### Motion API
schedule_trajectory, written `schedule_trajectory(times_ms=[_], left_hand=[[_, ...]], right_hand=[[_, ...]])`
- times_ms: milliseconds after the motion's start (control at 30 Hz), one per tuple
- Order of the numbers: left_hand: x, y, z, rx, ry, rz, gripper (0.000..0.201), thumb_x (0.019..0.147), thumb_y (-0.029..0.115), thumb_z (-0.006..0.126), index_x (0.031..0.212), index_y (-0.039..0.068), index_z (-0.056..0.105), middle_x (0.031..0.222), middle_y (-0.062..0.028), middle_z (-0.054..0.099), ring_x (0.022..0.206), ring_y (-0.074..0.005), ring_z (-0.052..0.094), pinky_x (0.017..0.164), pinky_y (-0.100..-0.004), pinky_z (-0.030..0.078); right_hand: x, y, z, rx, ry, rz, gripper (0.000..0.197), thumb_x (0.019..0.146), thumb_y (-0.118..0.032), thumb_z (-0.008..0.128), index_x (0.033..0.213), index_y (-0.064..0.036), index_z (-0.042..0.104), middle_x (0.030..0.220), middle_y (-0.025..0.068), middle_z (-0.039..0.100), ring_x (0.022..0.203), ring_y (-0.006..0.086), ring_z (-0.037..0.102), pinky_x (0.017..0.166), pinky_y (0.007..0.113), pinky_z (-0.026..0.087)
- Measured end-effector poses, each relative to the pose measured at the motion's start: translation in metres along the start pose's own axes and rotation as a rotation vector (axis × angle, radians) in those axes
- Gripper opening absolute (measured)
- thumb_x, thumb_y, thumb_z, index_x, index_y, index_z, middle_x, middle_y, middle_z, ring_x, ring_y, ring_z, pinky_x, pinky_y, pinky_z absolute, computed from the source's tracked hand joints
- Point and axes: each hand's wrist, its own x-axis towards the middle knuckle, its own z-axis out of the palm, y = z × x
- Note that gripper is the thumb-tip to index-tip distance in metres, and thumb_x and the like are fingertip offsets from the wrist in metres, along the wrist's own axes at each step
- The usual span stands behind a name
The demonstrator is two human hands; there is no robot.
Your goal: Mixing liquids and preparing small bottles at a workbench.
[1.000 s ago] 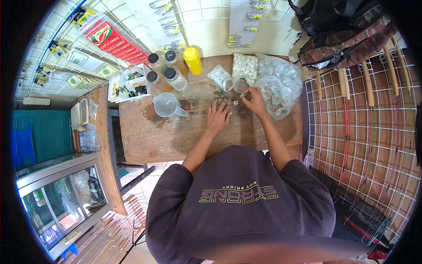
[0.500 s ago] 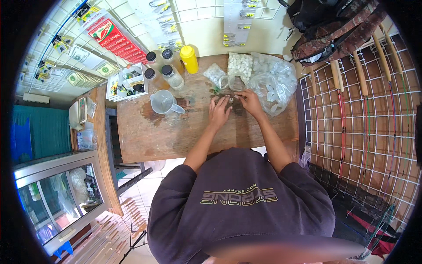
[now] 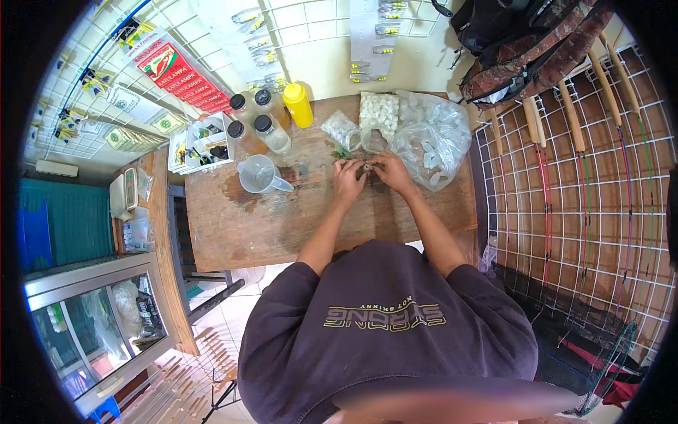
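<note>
My left hand (image 3: pixel 348 178) and my right hand (image 3: pixel 390 172) meet over the wooden table (image 3: pixel 296 230). Between their fingertips is a small round grey piece (image 3: pixel 366 168), too small to tell its kind. The fingers of both hands are closed in on it from either side, and partly hide it. Just beyond my left hand lies a small green thing (image 3: pixel 342 152). Past my fingers stands the rim of a clear round container (image 3: pixel 369 140). Right of my right hand bulges a large clear plastic bag (image 3: pixel 441 138) of whitish pieces.
A bag of white chunks (image 3: pixel 378 113) and a smaller clear packet (image 3: pixel 340 128) lie at the back. Left are a clear measuring jug (image 3: pixel 258 174), several dark-lidded jars (image 3: pixel 274 138), a yellow squeeze bottle (image 3: pixel 298 106) and a white divided box (image 3: pixel 203 145). Rods hang on the right-hand grid (image 3: pixel 565 198).
My hands have drawn together around the small round piece. My left fingers, spread on the table earlier, are now bent in. The whole view has shifted slightly.
</note>
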Motion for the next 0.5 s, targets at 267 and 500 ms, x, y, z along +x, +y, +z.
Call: schedule_trajectory(times_ms=[267, 500], left_hand=[[0.005, 0.000, 0.005, -0.009, 0.008, -0.005, 0.033, 0.073, 0.016, 0.078, 0.103, 0.005, 0.068, 0.098, -0.0090, 0.069, 0.103, -0.0293, 0.051, 0.093, -0.0392, 0.040], [0.012, 0.002, 0.003, -0.007, -0.003, 0.086, 0.033, 0.072, 0.019, 0.077, 0.102, 0.008, 0.069, 0.096, -0.0059, 0.068, 0.098, -0.0277, 0.051, 0.088, -0.0388, 0.042]], right_hand=[[0.007, -0.001, -0.008, -0.003, -0.035, -0.059, 0.017, 0.076, 0.001, 0.067, 0.093, -0.0022, 0.070, 0.089, 0.0124, 0.066, 0.089, 0.0308, 0.059, 0.082, 0.038, 0.047], [0.008, 0.003, -0.017, 0.006, -0.021, -0.082, 0.017, 0.076, 0.004, 0.064, 0.091, -0.0016, 0.071, 0.088, 0.0112, 0.066, 0.090, 0.0301, 0.059, 0.082, 0.038, 0.047]])
